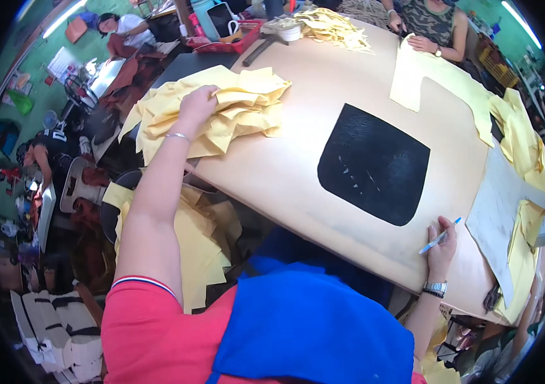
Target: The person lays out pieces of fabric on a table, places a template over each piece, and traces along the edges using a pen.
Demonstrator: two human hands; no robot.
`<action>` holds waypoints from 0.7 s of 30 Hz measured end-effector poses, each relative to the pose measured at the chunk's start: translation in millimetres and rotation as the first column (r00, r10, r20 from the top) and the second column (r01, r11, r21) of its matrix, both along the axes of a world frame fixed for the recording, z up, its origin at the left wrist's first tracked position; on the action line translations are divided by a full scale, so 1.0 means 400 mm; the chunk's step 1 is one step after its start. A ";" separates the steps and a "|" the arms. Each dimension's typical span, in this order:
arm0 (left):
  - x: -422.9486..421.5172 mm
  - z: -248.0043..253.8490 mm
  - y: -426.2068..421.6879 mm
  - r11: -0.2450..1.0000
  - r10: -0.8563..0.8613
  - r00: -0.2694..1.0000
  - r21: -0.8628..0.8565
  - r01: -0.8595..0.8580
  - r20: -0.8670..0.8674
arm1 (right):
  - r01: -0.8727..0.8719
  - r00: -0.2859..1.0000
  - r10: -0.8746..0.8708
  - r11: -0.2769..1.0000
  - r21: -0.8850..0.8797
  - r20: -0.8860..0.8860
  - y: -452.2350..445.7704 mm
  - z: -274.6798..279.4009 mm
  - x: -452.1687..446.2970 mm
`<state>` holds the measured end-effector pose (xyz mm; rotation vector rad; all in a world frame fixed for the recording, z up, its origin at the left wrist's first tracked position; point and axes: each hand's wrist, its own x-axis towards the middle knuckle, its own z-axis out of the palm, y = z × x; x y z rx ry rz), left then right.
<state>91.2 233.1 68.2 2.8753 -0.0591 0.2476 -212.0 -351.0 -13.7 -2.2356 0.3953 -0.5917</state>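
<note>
A blue apron [317,326] is covering the person's front at the near edge of the worktop [263,182]. Below that edge, on the left, more yellow pieces [189,246] are hanging in a loose heap. At the near right, the right hand [441,248] is pinching a blue pen [439,235] between thumb and fingers, the pen slanting above the worktop. Farther right, a grey sheet [496,205] is lying beside yellow sheets [523,240]. The black panel [375,165] is lying flat mid-worktop, between the two hands and apart from both, pale marks showing on its surface. On the left, the left hand [198,104] is resting on a rumpled yellow pile [247,109], its fingers curling down; whether they are gripping a piece, one cannot tell. Beyond the pile, a dark tool [264,50] is lying near a red basket [237,42], and yellow strips [333,29] are lying heaped to their right. At the far right, a co-worker [427,25] is leaning over a large yellow sheet [442,80], one hand pressing on it.
</note>
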 end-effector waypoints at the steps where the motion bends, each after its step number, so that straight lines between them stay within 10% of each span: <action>1: 0.034 0.019 -0.003 0.999 0.004 1.000 -0.034 -0.005 -0.009 | 0.007 1.000 -0.007 1.000 -0.006 0.003 -0.001 -0.002 0.002; 8: 0.129 0.270 -0.197 0.980 -0.058 0.975 0.201 0.014 0.216 | 0.053 0.998 -0.053 0.999 -0.003 -0.027 0.001 0.012 0.002; 10: 0.147 0.309 -0.235 0.892 -0.327 0.927 0.384 0.238 0.184 | 0.056 0.998 -0.056 0.998 0.023 -0.011 -0.005 0.000 0.002; 13: 0.206 0.360 -0.276 0.714 -0.376 0.877 0.510 0.480 -0.299 | 0.051 0.999 -0.050 0.997 0.060 -0.016 -0.014 -0.011 -0.001; 16: 0.230 0.413 -0.333 0.890 -0.382 0.887 0.154 0.429 -0.260 | 0.047 0.997 -0.044 0.997 0.054 -0.058 -0.009 -0.002 -0.001; 17: 0.229 0.415 -0.359 0.883 -0.461 0.863 -0.207 0.422 -0.207 | 0.056 0.997 -0.052 0.997 0.061 -0.064 -0.005 0.002 0.002; 18: 0.208 0.409 -0.407 0.752 -0.518 0.845 -0.543 0.375 -0.133 | 0.068 0.995 -0.063 0.995 0.066 -0.071 -0.002 0.006 0.000; 21: 0.044 0.350 -0.610 0.425 -0.642 0.743 -0.717 0.553 0.193 | 0.075 0.997 -0.076 0.995 0.064 0.007 -0.012 -0.014 0.003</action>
